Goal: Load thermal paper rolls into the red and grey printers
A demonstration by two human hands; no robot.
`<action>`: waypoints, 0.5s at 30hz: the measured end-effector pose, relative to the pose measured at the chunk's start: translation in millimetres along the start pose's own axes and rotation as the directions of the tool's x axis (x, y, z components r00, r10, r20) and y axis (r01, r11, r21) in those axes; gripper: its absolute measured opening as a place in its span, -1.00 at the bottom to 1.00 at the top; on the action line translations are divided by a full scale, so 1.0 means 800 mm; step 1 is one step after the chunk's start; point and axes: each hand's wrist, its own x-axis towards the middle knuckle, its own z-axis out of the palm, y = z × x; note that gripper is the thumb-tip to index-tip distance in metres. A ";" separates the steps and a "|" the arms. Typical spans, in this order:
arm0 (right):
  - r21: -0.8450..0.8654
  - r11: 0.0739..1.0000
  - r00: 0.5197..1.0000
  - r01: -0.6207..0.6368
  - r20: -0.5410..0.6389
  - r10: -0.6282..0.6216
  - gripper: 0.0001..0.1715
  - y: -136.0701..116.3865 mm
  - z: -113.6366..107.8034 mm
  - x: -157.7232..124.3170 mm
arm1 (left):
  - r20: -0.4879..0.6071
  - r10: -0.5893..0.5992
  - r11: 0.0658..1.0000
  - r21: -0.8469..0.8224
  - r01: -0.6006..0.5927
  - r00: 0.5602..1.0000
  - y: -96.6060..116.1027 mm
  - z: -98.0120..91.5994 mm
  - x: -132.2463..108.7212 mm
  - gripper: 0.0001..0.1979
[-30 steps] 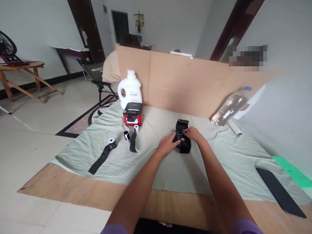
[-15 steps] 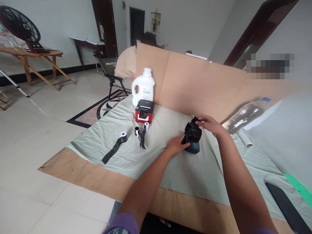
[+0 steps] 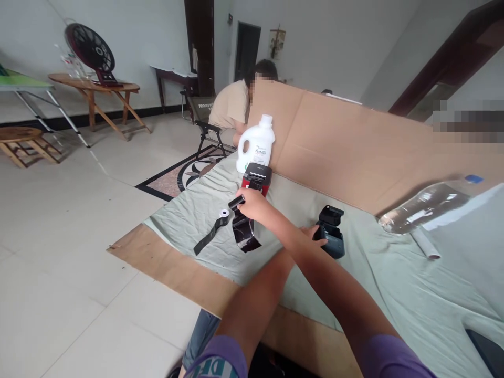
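My right hand (image 3: 254, 203) reaches across my left forearm, its fingers closed on a small black roll (image 3: 236, 203). A wide, glossy black strip (image 3: 246, 236) trails below that hand onto the cloth. Behind it sits a red and black printer (image 3: 258, 172), partly covered by the hand. Another roll (image 3: 224, 213), with a white core and a dark unrolled strip, lies just left. My left hand (image 3: 313, 232), partly hidden by my right forearm, grips the left side of a dark portable printer (image 3: 333, 241) whose lid stands up. Its inside looks dark.
A white jug (image 3: 258, 144) stands behind the red printer, before a cardboard screen (image 3: 334, 142). To the right lie a large clear bottle (image 3: 427, 205), a white tube (image 3: 426, 244) and a dark flat object (image 3: 486, 349). Another person (image 3: 230, 107) sits beyond the cardboard.
My right hand has left the dark printer and swung left to the rolls. The black sheet and roll seen at that printer are gone from it. My left hand stays there.
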 end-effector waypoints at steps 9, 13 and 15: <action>-0.508 0.857 0.996 0.092 0.051 -0.076 -0.75 -0.004 0.031 0.057 | 0.029 0.016 0.997 -0.080 -0.013 0.999 -0.002 -0.006 -0.005 -0.21; -0.502 0.862 0.995 0.069 0.095 -0.025 -0.76 0.001 0.036 0.067 | 0.028 0.016 0.993 -0.114 -0.013 0.999 -0.006 -0.001 0.000 -0.17; -0.515 0.851 0.994 0.102 0.078 -0.072 -0.75 0.006 0.045 0.072 | 0.024 0.023 0.993 -0.119 -0.020 0.999 -0.009 0.002 0.004 -0.14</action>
